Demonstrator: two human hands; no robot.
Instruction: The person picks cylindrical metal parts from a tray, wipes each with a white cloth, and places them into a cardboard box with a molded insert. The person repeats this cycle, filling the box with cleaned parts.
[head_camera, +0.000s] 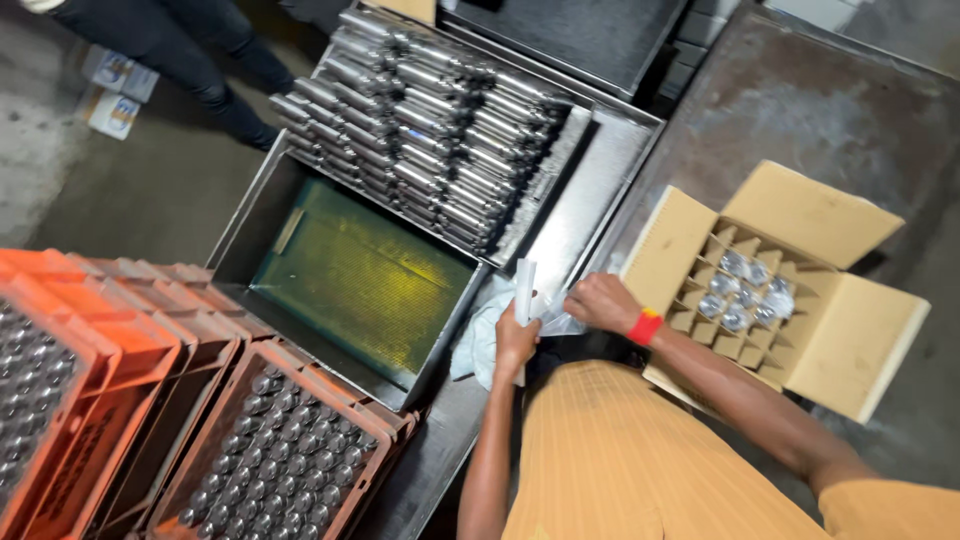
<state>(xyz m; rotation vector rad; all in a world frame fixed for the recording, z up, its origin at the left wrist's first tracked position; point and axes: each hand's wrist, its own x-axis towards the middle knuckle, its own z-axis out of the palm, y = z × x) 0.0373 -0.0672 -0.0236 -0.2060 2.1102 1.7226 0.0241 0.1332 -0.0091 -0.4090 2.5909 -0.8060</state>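
Hands at the surface's near edge: left hand (515, 340) grasps an upright white tube (524, 285); right hand (602, 303) clenches its clear wrap (553, 318), best drawn taut.

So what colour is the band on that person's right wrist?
Red, with a thin yellow edge; the wristband sits just behind the right hand in the head view.

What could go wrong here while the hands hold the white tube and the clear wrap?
1. The left hand grips the white tube only at its lower end; it might slip onto the metal tray.
2. The clear wrap under the right hand may tear or snag.
3. The cardboard box stands open with flaps out; the right forearm could knock it.
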